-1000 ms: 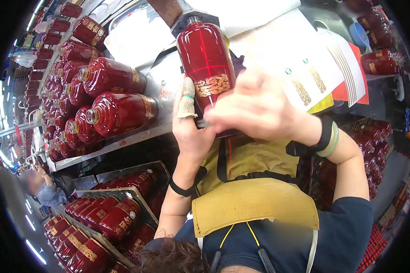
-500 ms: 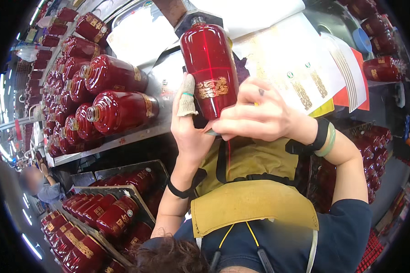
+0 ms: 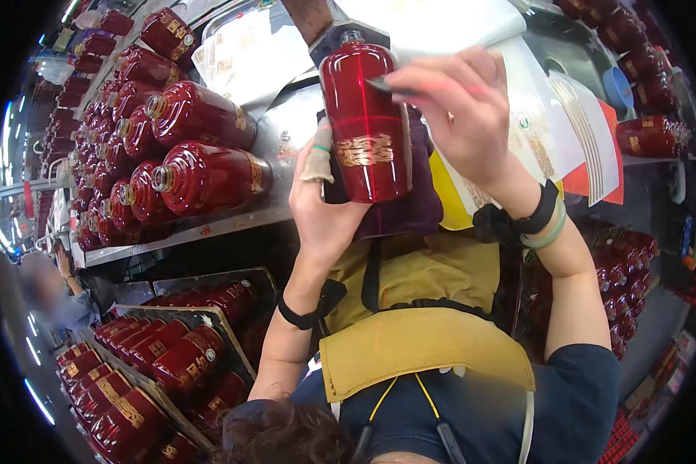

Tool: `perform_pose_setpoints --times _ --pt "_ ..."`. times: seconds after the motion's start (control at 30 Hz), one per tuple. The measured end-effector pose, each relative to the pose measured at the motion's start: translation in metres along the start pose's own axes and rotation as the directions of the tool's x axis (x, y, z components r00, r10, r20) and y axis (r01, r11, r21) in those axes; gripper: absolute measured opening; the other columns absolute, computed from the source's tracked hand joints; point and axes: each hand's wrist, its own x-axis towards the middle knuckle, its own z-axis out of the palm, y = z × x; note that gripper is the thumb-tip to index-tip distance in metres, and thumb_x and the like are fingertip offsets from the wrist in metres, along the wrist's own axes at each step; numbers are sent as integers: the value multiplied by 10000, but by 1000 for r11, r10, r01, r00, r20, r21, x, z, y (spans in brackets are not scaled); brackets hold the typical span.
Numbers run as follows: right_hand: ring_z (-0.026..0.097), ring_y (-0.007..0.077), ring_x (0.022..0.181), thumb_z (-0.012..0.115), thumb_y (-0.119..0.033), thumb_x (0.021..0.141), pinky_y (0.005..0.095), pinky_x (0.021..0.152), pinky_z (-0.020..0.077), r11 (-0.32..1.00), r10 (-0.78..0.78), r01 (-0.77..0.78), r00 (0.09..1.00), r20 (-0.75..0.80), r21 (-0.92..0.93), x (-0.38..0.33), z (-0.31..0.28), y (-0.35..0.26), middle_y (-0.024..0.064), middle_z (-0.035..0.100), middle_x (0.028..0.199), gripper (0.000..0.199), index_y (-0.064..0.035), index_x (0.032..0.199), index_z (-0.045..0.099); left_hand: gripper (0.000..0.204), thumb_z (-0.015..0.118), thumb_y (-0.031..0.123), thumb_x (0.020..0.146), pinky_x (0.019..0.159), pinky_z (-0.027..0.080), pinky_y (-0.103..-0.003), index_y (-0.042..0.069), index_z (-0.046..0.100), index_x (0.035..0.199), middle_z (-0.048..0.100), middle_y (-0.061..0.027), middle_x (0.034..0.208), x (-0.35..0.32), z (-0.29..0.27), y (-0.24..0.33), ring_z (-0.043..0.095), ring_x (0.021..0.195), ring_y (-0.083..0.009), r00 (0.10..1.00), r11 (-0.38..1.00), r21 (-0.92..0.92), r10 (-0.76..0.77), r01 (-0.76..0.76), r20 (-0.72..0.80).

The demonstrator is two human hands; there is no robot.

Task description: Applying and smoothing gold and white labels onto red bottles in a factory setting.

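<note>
A glossy red bottle (image 3: 366, 122) with a gold band lies on a dark purple cloth (image 3: 410, 209) in front of me. My left hand (image 3: 322, 207) grips its lower end from the left, thumb wrapped in a beige cot. My right hand (image 3: 460, 116) is above the bottle's upper part, pinching a thin dark-tipped pink tool (image 3: 410, 89) whose tip touches the bottle's shoulder.
Many identical red bottles (image 3: 201, 174) lie in rows on a metal shelf (image 3: 209, 224) at left, more in trays (image 3: 155, 363) below. White papers (image 3: 564, 131) and a blue roll (image 3: 619, 87) sit at right. Another person (image 3: 50, 298) is at far left.
My right hand has risen from the bottle's lower half to its shoulder with the tool. The bottle and my left hand stay roughly in place.
</note>
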Motion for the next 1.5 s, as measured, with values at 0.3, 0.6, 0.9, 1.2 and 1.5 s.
perform_pose_setpoints --times 0.3,0.6,0.9,1.2,1.5 --pt "642 193 824 776 -101 788 366 816 465 988 90 -90 996 4 129 -16 6 0 27 749 974 201 -139 985 757 1011 947 96 657 1058 483 -395 -45 428 1513 612 -211 1373 3 3 10 614 1245 -306 997 998 3 -64 63 35" --pt "593 176 764 795 -105 762 306 794 445 994 9 -8 1000 -13 108 -29 -2 -8 -51 735 976 230 -179 978 776 871 918 88 700 1110 448 -409 -82 515 1454 651 -202 1375 -2 -1 10 643 1245 -309 987 987 68 152 -148 -51" --pt "582 151 785 772 -124 727 313 762 469 991 20 -20 1000 5 129 -38 -6 -16 -58 722 963 284 -155 1008 785 861 913 77 684 1104 459 -428 -70 539 1445 660 -214 1339 -7 2 7 631 1246 -331 996 994 79 -81 78 25" --pt "567 152 762 731 -129 746 306 770 460 985 -43 27 995 89 171 -44 -10 -31 -45 733 958 245 -162 984 780 803 947 123 604 1031 468 -462 -21 638 1332 653 -188 1275 -3 0 24 597 1202 -369 968 959 195 229 -206 -101" --pt "630 217 790 814 -165 769 350 732 469 998 51 -53 996 78 22 18 0 -5 18 684 879 234 -130 984 729 980 949 107 620 1042 457 -446 -4 513 1491 596 -133 1429 -2 0 22 578 1192 -342 961 924 281 277 -261 -19"
